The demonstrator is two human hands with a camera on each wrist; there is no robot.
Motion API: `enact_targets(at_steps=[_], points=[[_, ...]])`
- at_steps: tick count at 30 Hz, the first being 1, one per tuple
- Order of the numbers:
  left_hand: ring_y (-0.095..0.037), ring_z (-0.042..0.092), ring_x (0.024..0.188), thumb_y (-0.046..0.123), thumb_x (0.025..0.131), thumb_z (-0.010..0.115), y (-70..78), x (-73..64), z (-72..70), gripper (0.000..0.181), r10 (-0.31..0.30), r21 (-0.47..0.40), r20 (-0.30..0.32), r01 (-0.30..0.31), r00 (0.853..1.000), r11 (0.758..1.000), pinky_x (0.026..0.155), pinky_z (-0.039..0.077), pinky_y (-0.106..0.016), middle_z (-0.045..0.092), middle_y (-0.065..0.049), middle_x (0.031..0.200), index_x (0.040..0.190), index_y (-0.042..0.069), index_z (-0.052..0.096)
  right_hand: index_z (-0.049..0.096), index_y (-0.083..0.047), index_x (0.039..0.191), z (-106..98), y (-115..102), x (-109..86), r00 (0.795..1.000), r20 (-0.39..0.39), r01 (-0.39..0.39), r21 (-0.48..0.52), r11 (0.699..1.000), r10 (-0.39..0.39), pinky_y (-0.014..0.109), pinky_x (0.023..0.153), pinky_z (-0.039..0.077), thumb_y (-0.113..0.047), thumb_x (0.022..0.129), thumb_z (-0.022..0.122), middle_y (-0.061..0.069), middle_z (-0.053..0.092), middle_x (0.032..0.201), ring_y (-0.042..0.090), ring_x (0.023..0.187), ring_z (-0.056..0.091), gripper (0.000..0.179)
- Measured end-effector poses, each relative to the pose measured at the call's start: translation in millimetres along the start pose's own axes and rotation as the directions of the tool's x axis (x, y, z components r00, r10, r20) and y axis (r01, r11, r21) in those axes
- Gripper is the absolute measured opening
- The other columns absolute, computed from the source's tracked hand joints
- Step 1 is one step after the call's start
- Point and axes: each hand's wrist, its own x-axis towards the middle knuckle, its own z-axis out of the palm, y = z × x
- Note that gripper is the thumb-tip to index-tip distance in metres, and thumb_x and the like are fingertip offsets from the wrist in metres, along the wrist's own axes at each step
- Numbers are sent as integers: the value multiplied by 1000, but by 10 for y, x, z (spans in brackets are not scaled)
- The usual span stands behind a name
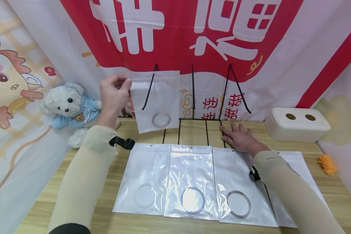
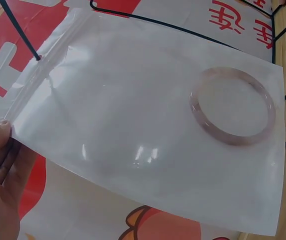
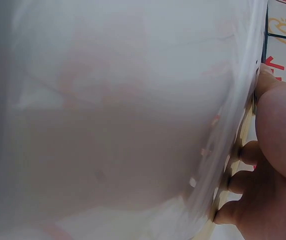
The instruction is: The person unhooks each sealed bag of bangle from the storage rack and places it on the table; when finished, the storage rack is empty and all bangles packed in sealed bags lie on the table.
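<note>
My left hand (image 1: pixel 114 96) pinches the upper left edge of a clear zip bag (image 1: pixel 143 97). A pinkish bangle (image 2: pixel 238 140) lies low inside that bag. The bag hangs upright at the left prong of a black wire rack (image 1: pixel 193 91), whose hook passes through its top in the left wrist view. My right hand (image 1: pixel 241 138) rests with spread fingers on the rack's base wires at the right. Below it lies a bag (image 1: pixel 240 169) with a dark-ringed bangle (image 1: pixel 249 204). In the right wrist view a blurred bag (image 3: pixel 123 75) fills most of the picture.
More zip bags lie side by side: one with a pale bangle (image 1: pixel 149 162), a middle one (image 1: pixel 191 165), and one partly under my right forearm (image 1: pixel 292 162). A teddy bear (image 1: pixel 67 100) sits left; a white box (image 1: pixel 296 128) and orange yarn (image 1: pixel 327 164) are right.
</note>
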Motion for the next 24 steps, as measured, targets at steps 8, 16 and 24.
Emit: enact_targets(at_steps=[8,16,24], points=[[-16,69,101,32,107,69,-1,-47,-36,32,-4,-21,3,4,1000,1000,99,63,-28,75,-11,124,127,9,77,23,-23,174,2,17,1,1000,0,6,-4,1000,-6,89,119,-7,-52,116,37,32,-2,178,68,158,-6,66],[-13,69,98,29,105,72,-5,-108,-90,30,4,-59,-1,-5,1000,998,94,64,-24,76,-11,121,126,8,78,23,-24,174,-11,13,12,1000,1,4,-10,1000,-4,88,120,-7,-51,117,36,32,-1,178,68,158,-4,65],[-12,69,86,24,104,74,-29,-168,-124,26,49,-94,-18,-51,999,994,79,62,-16,77,-6,106,119,3,79,23,-24,174,10,42,27,1000,-2,9,-23,1000,-9,89,120,-6,-53,116,35,32,-1,178,69,158,-4,66]])
